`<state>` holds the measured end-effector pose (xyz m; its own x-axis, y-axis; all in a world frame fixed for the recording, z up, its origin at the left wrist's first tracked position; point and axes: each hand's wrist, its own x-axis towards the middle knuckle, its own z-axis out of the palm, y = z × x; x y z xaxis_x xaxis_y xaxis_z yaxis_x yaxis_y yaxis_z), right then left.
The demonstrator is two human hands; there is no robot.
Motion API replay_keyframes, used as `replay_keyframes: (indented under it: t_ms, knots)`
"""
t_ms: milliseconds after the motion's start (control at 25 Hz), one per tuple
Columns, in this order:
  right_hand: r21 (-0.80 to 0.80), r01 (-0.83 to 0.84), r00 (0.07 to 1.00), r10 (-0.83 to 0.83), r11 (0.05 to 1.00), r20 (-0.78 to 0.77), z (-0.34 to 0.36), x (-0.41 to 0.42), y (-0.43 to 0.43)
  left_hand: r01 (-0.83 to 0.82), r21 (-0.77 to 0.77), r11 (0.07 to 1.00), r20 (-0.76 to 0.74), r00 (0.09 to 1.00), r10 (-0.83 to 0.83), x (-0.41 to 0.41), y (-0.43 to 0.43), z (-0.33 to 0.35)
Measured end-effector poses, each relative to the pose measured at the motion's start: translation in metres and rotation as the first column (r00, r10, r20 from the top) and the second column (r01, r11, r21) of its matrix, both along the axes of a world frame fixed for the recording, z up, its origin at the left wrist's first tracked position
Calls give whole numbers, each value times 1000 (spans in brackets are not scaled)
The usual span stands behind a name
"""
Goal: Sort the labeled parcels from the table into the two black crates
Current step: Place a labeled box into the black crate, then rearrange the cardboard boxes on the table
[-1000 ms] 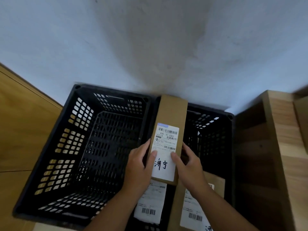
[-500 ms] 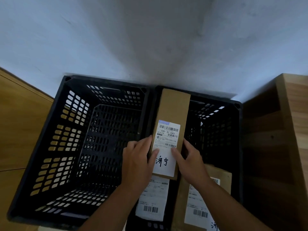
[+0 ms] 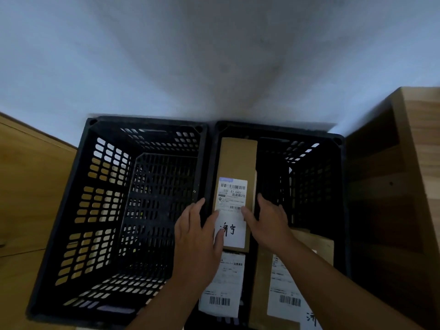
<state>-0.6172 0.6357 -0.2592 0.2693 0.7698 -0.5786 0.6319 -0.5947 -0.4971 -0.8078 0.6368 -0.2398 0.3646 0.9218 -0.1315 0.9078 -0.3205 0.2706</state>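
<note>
While you lower the long cardboard parcel point(image 3: 238, 160) into the right-hand black crate point(image 3: 285, 132), hold it parallel to that crate's left wall, where it now lies with its far end close to the back wall. Your left hand point(image 3: 197, 236) lies along the parcel's left side with straight fingers over the rims where the two crates meet, thumb on the shipping label point(image 3: 232, 194). Your right hand point(image 3: 269, 222) mirrors it on the other side, fingers straight and thumb at the label's edge. Neither hand is curled round the parcel; you are steadying it between flat palms.

Two more labelled parcels sit at the crate's near edge: a white-labelled parcel point(image 3: 223, 282) under the long one's near end and a brown parcel point(image 3: 285, 294) in the near right corner. Let the near end down gently onto the white one, since I judge it could rock there. Slide your thumbs off last and lift both hands straight up, clear of the rims. The left-hand black crate point(image 3: 142, 122) shows no parcels, so check each label before choosing sides.
</note>
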Motion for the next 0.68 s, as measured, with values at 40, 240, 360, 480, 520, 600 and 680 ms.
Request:
replay_keyframes:
  t_ms: [40, 240, 360, 480, 520, 600, 680]
  knots:
    - [32, 42, 999, -42, 999, 3, 11, 3, -6, 4, 4, 1000, -5, 1000, -4, 1, -2, 10]
    - [127, 87, 994, -94, 988, 50, 83, 27, -40, -13, -35, 999, 43, 999, 15, 23, -8, 89]
    - [188, 71, 993, -87, 979, 75, 133, 50, -62, -10, -53, 999, 83, 996, 15, 47, -17, 145]
    - [258, 59, 990, -90, 964, 110, 186, 71, -89, 6, -47, 999, 122, 993, -1, 66, -28, 195]
    - [285, 73, 986, -112, 956, 123, 206, 81, -102, 28, -38, 999, 130, 991, -23, 74, -32, 214]
    - [341, 93, 981, -145, 935, 131, 243, 98, -126, 44, -51, 998, 190, 981, -34, 88, -40, 244]
    - [394, 127, 969, -199, 910, 147, 277, 112, -150, 78, -79, 994, 273, 961, -54, 105, -48, 268]
